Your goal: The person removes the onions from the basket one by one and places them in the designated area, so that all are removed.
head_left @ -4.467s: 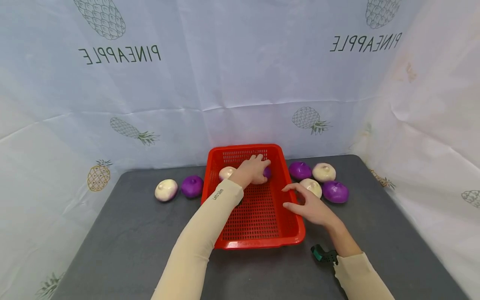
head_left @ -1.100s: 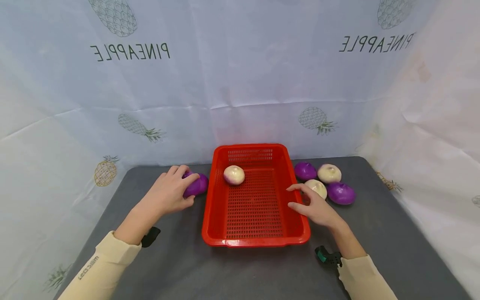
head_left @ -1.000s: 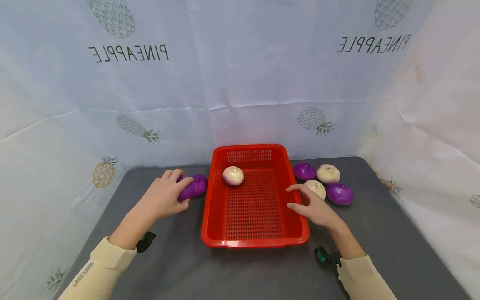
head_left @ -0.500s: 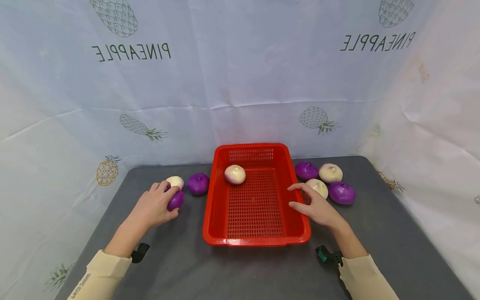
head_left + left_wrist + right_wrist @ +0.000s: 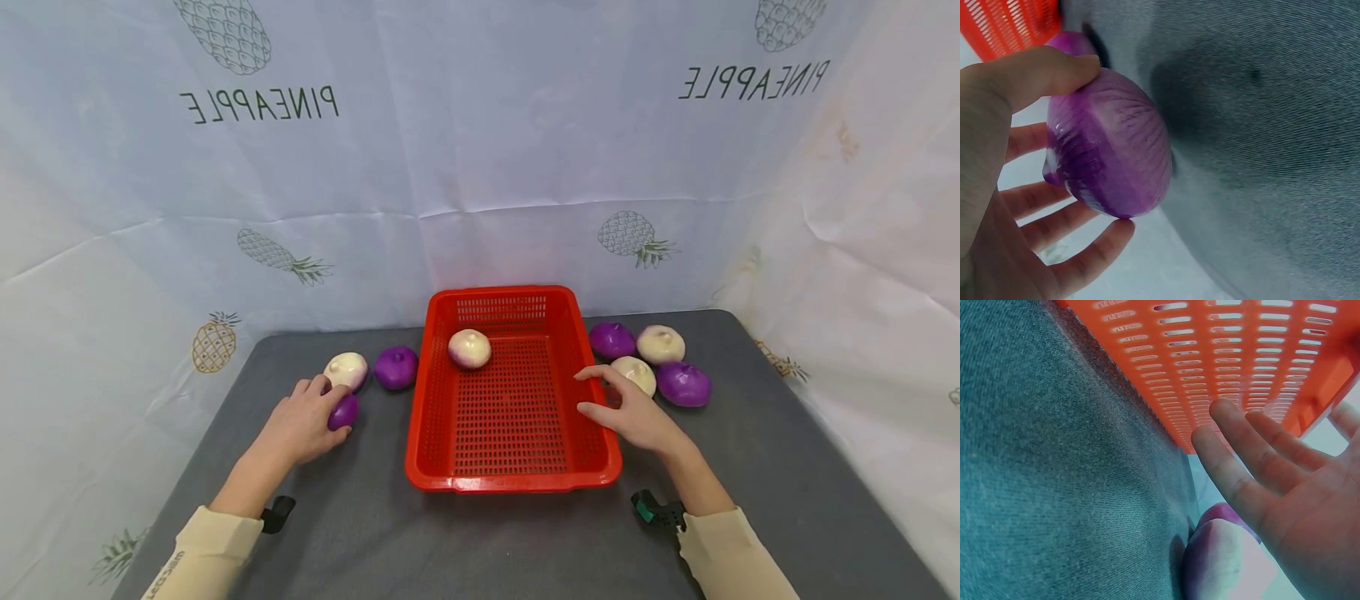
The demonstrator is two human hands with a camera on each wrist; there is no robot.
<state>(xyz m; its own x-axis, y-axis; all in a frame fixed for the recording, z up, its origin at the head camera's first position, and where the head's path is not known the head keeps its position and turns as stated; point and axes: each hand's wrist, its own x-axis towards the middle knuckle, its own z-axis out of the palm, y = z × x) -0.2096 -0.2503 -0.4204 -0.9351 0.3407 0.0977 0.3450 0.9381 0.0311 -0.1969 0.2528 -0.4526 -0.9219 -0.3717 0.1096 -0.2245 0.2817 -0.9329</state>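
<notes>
My left hand (image 5: pixel 302 419) grips a purple onion (image 5: pixel 342 412) low over the table, left of the red basket (image 5: pixel 513 483). In the left wrist view the thumb and fingers curl round the sides of this onion (image 5: pixel 1113 147). Just behind it sits a white onion (image 5: pixel 347 369) with a purple flush, and a second purple onion (image 5: pixel 396 367) lies between that one and the basket. Inside the basket, at the back left, is one white onion (image 5: pixel 470 348). My right hand (image 5: pixel 633 412) is at the basket's right rim, fingers apart and holding nothing.
Right of the basket stand two white onions, one at the back (image 5: pixel 661 344) and one nearer (image 5: pixel 633 375), with two purple ones, back (image 5: pixel 612 340) and right (image 5: pixel 684 384). A pineapple-print cloth (image 5: pixel 480 150) hangs behind the dark grey table (image 5: pixel 360 517).
The left hand has gone from inside the basket to the left side of the table, bringing a purple onion out and lowering it before the white one. The right hand has stayed at the rim.
</notes>
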